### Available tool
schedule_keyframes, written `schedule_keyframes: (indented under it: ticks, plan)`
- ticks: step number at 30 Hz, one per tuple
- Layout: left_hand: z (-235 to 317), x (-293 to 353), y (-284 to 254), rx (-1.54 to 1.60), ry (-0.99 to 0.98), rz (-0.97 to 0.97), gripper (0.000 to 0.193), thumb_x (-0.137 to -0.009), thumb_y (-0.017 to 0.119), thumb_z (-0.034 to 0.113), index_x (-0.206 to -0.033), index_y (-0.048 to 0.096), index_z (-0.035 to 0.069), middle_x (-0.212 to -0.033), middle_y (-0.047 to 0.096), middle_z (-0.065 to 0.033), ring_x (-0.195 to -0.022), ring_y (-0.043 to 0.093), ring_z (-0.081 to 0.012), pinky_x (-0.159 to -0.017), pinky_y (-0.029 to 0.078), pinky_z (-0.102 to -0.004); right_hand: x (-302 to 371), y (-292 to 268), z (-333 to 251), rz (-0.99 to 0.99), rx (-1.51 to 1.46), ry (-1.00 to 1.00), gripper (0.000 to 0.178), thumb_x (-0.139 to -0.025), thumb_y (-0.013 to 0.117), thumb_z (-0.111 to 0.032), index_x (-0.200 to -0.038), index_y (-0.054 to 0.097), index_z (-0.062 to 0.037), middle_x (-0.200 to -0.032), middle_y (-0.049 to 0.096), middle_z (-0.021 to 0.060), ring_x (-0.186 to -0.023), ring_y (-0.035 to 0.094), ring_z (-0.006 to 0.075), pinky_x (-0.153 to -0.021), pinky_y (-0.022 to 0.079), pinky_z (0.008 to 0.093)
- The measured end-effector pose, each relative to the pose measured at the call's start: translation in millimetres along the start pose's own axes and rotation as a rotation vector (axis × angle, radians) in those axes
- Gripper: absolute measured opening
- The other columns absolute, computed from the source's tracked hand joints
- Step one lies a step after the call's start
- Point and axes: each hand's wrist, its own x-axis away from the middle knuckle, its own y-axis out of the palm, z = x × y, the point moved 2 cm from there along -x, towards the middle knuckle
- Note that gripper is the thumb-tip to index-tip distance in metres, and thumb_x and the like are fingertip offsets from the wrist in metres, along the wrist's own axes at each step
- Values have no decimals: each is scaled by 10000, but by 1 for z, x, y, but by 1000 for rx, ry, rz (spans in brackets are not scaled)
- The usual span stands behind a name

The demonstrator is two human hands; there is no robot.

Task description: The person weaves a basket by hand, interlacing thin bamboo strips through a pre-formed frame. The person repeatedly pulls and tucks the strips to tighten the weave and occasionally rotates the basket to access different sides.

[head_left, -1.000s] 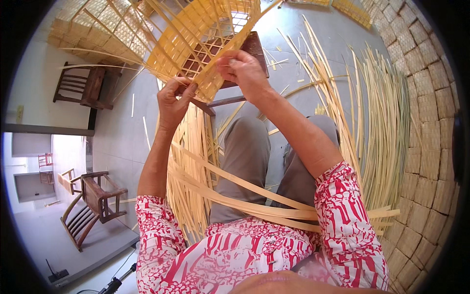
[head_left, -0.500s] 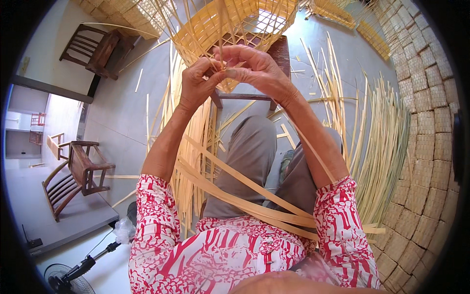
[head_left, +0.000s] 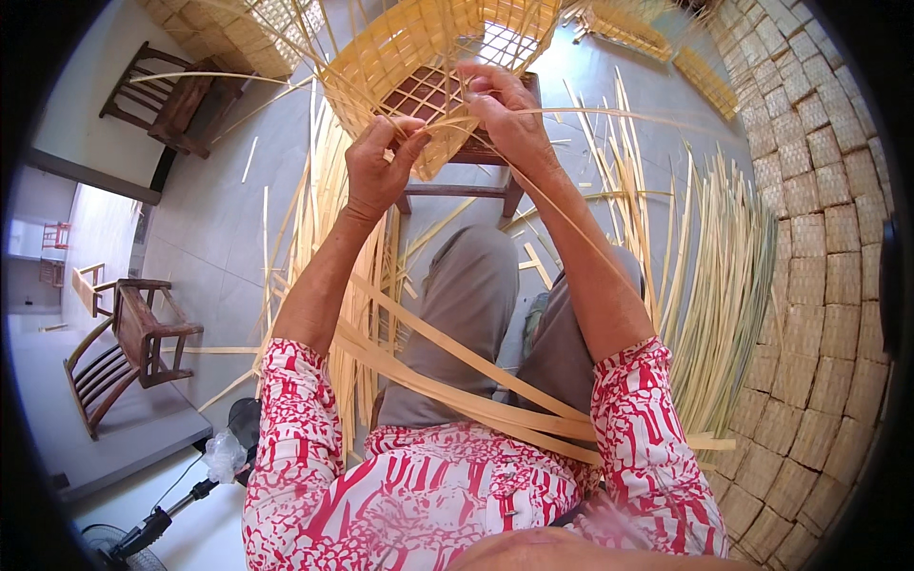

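Note:
A yellow bamboo basket (head_left: 365,71) with an open lattice bottom stands in front of me, its loose strip ends sticking up. At its near rim, my left hand (head_left: 377,169) is closed, thumb and fingers pinching a thin bamboo strip (head_left: 447,124). My right hand (head_left: 506,112) is just to the right and a little farther off, its fingers curled on the same strip by the lattice. One long strip end trails off to the right past that wrist; another runs down along my right forearm. Exactly where the fingertips meet the weave is partly hidden.
The basket rests on a dark wooden stool (head_left: 466,190). Flat bamboo strips (head_left: 447,392) cross my lap, and more lie left of my knees. A sheaf of thin strips (head_left: 724,285) lies at right, beside stacked woven bundles (head_left: 819,333). Chairs (head_left: 143,328) and a fan (head_left: 124,547) are at left.
The hands, together at the rim before, have parted; the right has moved away toward the lattice. A strip end now sweeps out to the right. The whole view has shifted slightly.

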Motion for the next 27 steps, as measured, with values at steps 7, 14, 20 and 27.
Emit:
schedule_keyframes:
  ticks: [7,14,20,27]
  plan:
    - [-3,-1,-2,-15,7,-26,136,-881,770,101,-978,706,30,-797,653,-53,-635,605,-118,-597,488,-261,1,4,-21,-53,-185,31,512,-855,546,-67,-1360,465,-44,-1201,591,149,-898,594,152,-771,512,303]
    - [3,-2,-3,3,-19,-52,127,-894,758,115,-971,711,26,-792,651,-52,-632,597,-121,-593,484,-265,-9,-5,-9,-140,-115,77,322,-945,533,-144,-1254,584,-72,-1177,625,109,-980,605,148,-816,530,298]
    - [0,-5,-1,11,-27,-16,110,-904,745,114,-964,717,26,-787,647,-63,-639,600,-128,-594,487,-270,1,-10,-3,195,-360,140,305,-1049,459,-266,-1025,605,1,-1047,635,129,-965,655,187,-838,595,345]
    - [-2,0,-2,-8,-66,-24,130,-899,746,105,-988,731,11,-799,669,-74,-662,648,-141,-603,504,-271,0,-29,-1,318,-659,356,317,-1086,341,-243,-1021,551,-14,-1006,631,170,-889,665,247,-817,595,402]
